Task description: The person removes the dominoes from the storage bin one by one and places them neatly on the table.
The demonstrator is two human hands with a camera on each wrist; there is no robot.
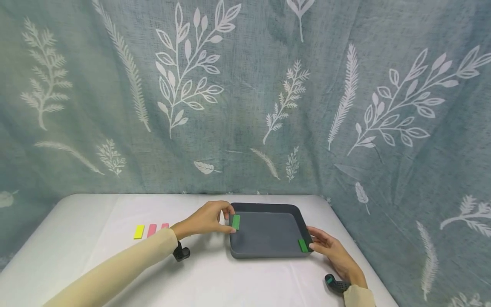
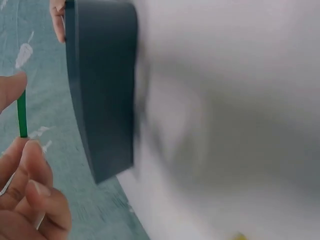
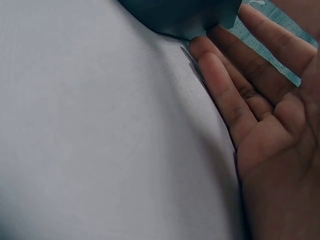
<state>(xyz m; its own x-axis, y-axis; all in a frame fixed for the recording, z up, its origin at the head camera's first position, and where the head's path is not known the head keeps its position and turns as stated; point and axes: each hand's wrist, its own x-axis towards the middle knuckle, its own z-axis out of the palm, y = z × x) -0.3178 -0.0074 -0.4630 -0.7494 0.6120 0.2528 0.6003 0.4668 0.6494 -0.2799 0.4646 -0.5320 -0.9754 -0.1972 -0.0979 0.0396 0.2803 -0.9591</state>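
My left hand point(image 1: 228, 220) pinches a small green block point(image 1: 235, 222) upright over the left rim of a dark grey tray point(image 1: 268, 255). In the left wrist view the block point(image 2: 22, 116) shows edge-on between thumb and fingers point(image 2: 36, 167), beside the tray's outer wall point(image 2: 102, 90). My right hand point(image 1: 321, 245) lies flat with straight fingers against the tray's near right corner. A second green block point(image 1: 303, 245) leans inside that corner, close to the thumb. The right wrist view shows the open palm point(image 3: 260, 130) and the fingers point(image 3: 220, 75) touching the tray corner point(image 3: 185, 17).
A yellow block point(image 1: 139, 231) and two pink blocks point(image 1: 151, 230) lie in a row on the white table point(image 1: 215, 281) to the left. A leaf-patterned curtain point(image 1: 268, 106) hangs right behind the table and along its right side.
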